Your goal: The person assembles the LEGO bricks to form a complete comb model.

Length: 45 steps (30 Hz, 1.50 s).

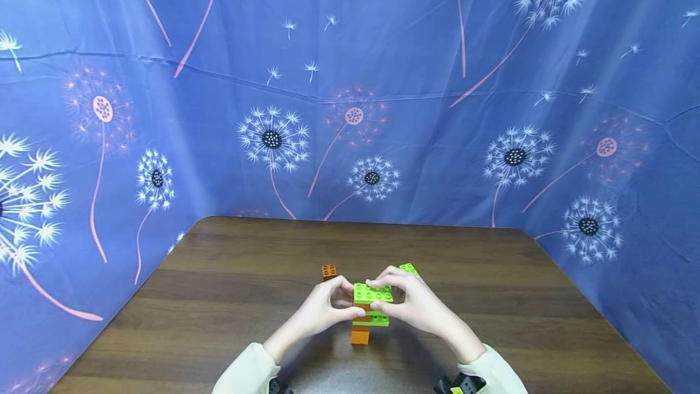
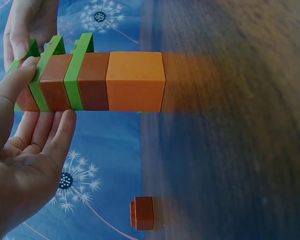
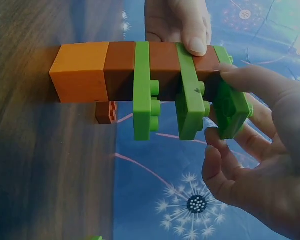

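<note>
A tower of toy building bricks stands upright on the table, with an orange brick at its foot. Above that, brown bricks alternate with green plates that jut out to the right. The topmost green plate shows its studs. My left hand grips the upper tower from the left, thumb on the near face and fingers behind it. From the right, my right hand pinches the top green plate between thumb and fingers. In the right wrist view that plate sits slightly tilted against the brown brick below.
A separate brown brick stands on the wooden table beyond my left hand. Another green piece lies behind my right hand, partly hidden by it. Blue dandelion-print cloth hangs around the table's back and sides.
</note>
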Tool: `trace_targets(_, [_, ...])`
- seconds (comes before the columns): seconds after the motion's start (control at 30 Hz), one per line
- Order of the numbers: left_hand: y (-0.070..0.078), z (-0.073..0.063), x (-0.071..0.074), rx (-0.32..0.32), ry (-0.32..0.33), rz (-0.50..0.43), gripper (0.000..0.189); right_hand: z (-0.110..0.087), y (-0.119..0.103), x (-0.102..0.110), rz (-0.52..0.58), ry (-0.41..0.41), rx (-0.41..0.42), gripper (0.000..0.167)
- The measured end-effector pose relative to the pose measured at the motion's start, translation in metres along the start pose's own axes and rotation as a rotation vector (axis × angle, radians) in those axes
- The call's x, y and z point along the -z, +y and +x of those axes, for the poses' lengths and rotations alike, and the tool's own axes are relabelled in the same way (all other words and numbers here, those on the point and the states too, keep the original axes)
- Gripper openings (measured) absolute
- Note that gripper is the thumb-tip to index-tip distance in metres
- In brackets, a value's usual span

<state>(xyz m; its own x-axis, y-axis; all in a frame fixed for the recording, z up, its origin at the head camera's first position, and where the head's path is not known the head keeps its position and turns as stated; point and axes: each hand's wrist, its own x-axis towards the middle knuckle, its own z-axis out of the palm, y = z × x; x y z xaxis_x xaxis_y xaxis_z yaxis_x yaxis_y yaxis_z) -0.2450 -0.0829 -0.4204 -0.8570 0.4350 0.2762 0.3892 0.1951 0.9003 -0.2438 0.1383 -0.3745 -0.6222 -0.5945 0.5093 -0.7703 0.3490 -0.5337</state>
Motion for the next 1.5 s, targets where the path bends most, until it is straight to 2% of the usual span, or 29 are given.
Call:
trace_targets(0.17, [-0.001, 0.0, 0.001, -0.005, 0.007, 0.0, 0.03, -0.001, 0.005, -0.003, -0.019, 0.016, -0.039, 0.03])
trace_targets(0.4, [0.0, -0.001, 0.002, 0.011, 0.003, -0.008, 0.031, -0.005, 0.006, -0.009, -0.017, -0.009, -0.213, 0.035])
trace_targets(0.47, [0.0, -0.001, 0.002, 0.014, -0.001, -0.009, 0.031, -0.006, 0.006, -0.011, -0.014, -0.005, -0.239, 0.033])
trace_targets(0.77, [0.001, -0.001, 0.002, 0.027, -0.012, -0.019, 0.032, -0.009, 0.006, -0.013, 0.02, 0.037, -0.266, 0.037])
trace_targets(1.0, [0.002, 0.0, 0.002, 0.016, 0.0, 0.004, 0.032, -0.01, 0.01, -0.016, 0.084, 0.023, -0.316, 0.045])
trace_targets(1.17, [0.002, -0.001, 0.002, 0.014, 0.006, -0.002, 0.032, -0.01, 0.011, -0.018, 0.117, 0.013, -0.354, 0.04])
trace_targets(1.4, [-0.001, -0.003, 0.002, 0.017, 0.007, -0.068, 0.033, -0.011, 0.011, -0.018, 0.125, 0.016, -0.331, 0.038])
trace_targets(1.5, [-0.004, -0.003, 0.003, 0.011, 0.011, -0.107, 0.034, -0.011, 0.01, -0.018, 0.165, 0.004, -0.335, 0.039])
